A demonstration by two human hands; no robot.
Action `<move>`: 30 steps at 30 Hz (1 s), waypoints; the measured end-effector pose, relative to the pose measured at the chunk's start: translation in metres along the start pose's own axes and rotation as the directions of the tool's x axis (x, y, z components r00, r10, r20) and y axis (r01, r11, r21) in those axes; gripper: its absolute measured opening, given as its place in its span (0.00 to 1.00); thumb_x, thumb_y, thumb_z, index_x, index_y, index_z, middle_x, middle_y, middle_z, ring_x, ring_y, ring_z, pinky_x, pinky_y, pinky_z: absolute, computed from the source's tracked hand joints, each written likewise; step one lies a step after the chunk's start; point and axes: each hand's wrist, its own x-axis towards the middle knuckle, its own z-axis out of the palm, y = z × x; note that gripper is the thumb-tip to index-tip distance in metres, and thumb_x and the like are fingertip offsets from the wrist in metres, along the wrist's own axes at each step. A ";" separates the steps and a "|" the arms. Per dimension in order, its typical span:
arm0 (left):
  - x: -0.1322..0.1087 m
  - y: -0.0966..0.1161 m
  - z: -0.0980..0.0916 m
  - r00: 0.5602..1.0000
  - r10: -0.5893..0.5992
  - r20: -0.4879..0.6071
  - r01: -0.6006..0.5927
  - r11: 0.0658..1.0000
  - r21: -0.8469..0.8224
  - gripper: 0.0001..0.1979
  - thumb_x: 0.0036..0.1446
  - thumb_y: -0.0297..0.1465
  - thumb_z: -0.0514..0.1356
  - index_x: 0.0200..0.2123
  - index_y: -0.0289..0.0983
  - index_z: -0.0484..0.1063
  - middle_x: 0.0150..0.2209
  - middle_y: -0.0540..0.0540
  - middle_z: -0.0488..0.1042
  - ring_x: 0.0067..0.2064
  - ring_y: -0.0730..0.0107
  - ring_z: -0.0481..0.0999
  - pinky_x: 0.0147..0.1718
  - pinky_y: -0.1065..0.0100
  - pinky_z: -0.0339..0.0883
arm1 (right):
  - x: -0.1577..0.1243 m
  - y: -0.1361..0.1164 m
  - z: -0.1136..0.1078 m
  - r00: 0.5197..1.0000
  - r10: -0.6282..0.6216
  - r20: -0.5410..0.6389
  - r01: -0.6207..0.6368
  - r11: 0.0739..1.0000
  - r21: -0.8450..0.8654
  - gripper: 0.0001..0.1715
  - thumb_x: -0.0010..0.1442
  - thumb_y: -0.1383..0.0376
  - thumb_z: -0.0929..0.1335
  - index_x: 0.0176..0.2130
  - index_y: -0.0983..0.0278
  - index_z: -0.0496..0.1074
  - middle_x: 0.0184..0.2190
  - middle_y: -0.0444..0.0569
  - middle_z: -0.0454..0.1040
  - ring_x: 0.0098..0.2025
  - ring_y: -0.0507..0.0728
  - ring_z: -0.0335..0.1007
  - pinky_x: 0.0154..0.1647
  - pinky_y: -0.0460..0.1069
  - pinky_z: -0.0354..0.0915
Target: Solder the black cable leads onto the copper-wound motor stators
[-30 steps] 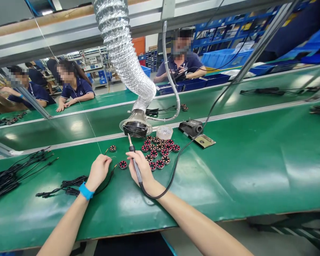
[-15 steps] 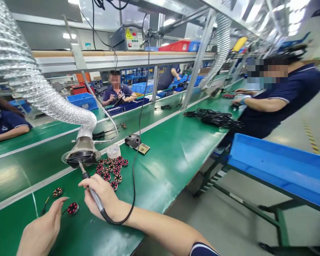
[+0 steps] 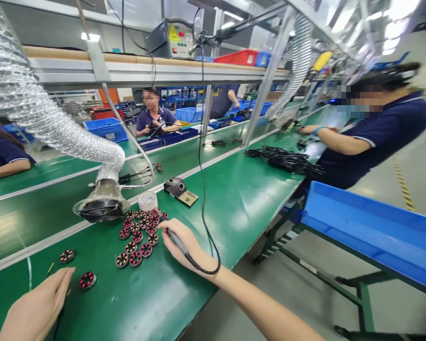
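Observation:
My right hand (image 3: pixel 182 241) is wrapped round the grey handle of a soldering iron (image 3: pixel 177 240); its front end points at the far side of a cluster of small round motor stators (image 3: pixel 135 237) with red and copper windings. Whether the tip touches anything cannot be made out. My left hand (image 3: pixel 37 303), fingers pressed together, pinches a black cable (image 3: pixel 57 324); thin yellow wire ends poke out by the fingers. Close to it lie two separate stators, one coppery (image 3: pixel 67 255) and one red (image 3: pixel 87 280). A soldering iron stand (image 3: pixel 176 187) sits beyond the cluster.
A fume extraction hood (image 3: pixel 101 203) on a silver duct hangs over the green bench. Behind the cluster stands a white tape roll (image 3: pixel 147 201). Black cables (image 3: pixel 284 158) are heaped near a co-worker (image 3: pixel 379 123) at right. A blue tray cart (image 3: pixel 369 232) stands beside the bench.
My right hand has carried the soldering iron from beneath the hood to the right, over the stators' far side. My left hand has shifted slightly left and down in view. The camera has turned a little.

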 end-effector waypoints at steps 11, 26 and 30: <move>0.000 0.033 -0.027 0.987 0.000 0.159 -0.013 0.997 0.081 0.25 0.63 0.48 0.49 0.50 0.39 0.74 0.51 0.40 0.74 0.40 0.58 0.80 0.36 0.64 0.69 | 0.039 0.037 0.010 1.000 -0.023 -0.003 0.023 1.000 0.005 0.14 0.65 0.68 0.62 0.49 0.62 0.70 0.38 0.50 0.72 0.36 0.55 0.71 0.41 0.49 0.68; 0.016 0.030 -0.025 0.942 0.117 0.314 -0.151 0.985 0.085 0.26 0.61 0.44 0.58 0.59 0.39 0.65 0.52 0.39 0.70 0.39 0.56 0.79 0.36 0.62 0.69 | 0.033 0.060 0.031 0.998 -0.048 -0.036 0.044 0.992 -0.116 0.12 0.68 0.61 0.63 0.44 0.63 0.72 0.36 0.52 0.73 0.36 0.58 0.73 0.38 0.52 0.70; 0.029 0.036 -0.023 0.903 0.175 0.391 -0.223 0.971 0.081 0.18 0.63 0.41 0.57 0.51 0.38 0.72 0.47 0.41 0.73 0.39 0.54 0.79 0.37 0.60 0.70 | 0.034 0.060 0.031 0.997 -0.035 -0.064 0.027 0.992 -0.120 0.11 0.68 0.62 0.63 0.45 0.63 0.72 0.36 0.52 0.73 0.36 0.58 0.73 0.40 0.52 0.70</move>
